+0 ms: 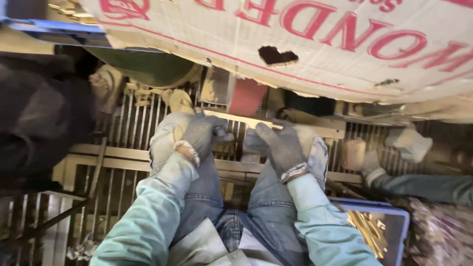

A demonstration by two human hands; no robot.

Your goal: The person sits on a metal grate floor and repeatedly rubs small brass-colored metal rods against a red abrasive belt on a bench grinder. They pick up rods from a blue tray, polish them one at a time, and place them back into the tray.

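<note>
Brass strip [241,119] is clamped at both ends by the gloved left hand [202,135] and right hand [276,145], above the knees.

A floor of metal bars [138,123] is seen below. A big cardboard box [315,44] is hung over it.

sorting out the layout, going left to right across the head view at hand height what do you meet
Dark-clothed person at the left edge → left hand → brass strip → right hand → co-worker's gloved hand → co-worker's sleeve.
</note>
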